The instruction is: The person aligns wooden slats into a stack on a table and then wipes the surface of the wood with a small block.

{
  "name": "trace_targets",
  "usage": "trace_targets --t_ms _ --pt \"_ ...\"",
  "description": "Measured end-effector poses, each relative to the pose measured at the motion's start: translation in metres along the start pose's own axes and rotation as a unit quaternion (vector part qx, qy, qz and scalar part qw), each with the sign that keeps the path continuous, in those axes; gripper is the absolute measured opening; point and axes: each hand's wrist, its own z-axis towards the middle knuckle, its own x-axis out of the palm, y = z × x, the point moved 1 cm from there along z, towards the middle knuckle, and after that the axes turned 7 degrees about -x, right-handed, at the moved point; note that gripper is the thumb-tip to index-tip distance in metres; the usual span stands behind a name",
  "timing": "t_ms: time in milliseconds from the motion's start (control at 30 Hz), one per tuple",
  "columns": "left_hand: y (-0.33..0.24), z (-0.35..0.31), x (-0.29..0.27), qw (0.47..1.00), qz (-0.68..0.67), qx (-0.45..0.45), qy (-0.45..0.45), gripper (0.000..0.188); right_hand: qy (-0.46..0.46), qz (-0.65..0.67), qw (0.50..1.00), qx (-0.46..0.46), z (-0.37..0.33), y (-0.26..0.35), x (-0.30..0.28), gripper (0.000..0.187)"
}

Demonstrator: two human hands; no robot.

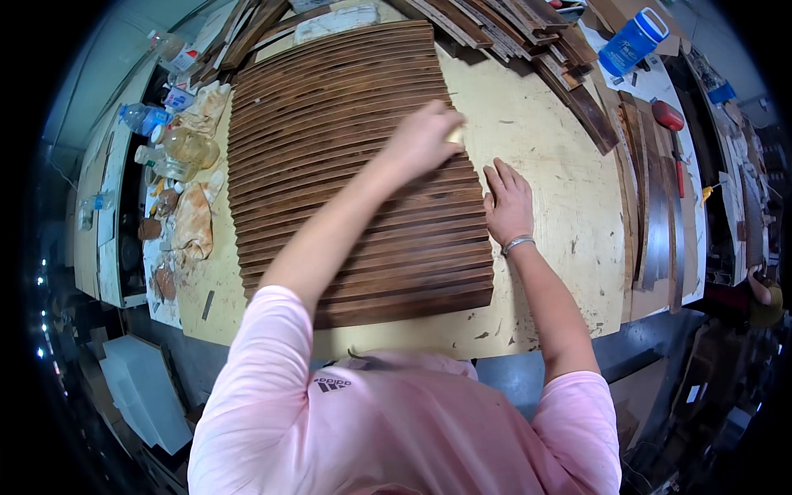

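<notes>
A wide panel of dark brown ribbed wood strips [355, 198] lies flat on the pale yellow worktable [561, 247] in front of me. My left hand [422, 142] reaches across to the panel's right edge, toward its far part. It is closed on a small pale yellow block [455, 134], mostly hidden by the fingers and blurred by motion, so its exact kind does not show. My right hand [509, 202], with a metal bracelet [518, 243] at the wrist, rests beside the panel's right edge. Its fingers are stretched out and hold nothing.
On the left stand several plastic bottles [188, 148] beside stained rags [195, 219]. Loose wood strips [528, 37] pile up at the back, and more boards [656, 198] lie along the right. A blue jug [633, 43] and a red-handled tool [668, 115] sit at the right.
</notes>
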Motion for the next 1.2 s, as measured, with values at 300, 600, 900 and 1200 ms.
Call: trace_targets --t_ms 300,600,900,1200 --pt "0.059 -0.054 -0.056 0.989 0.106 -0.09 0.045 0.029 0.003 0.008 1.0 0.017 -0.002 -0.001 0.0 0.048" --pt "0.204 -0.246 -0.219 0.856 0.314 -0.405 -0.071 0.038 0.002 -0.019 1.0 0.011 -0.002 0.001 0.004 0.049" --pt "0.033 -0.016 -0.046 0.995 0.047 -0.069 -0.047 0.037 0.0 -0.007 1.0 -0.005 -0.003 -0.003 0.002 0.048" --pt "0.027 0.023 -0.011 0.99 0.13 -0.053 0.033 0.028 0.002 0.007 1.0 0.003 -0.002 -0.002 0.0 0.048"
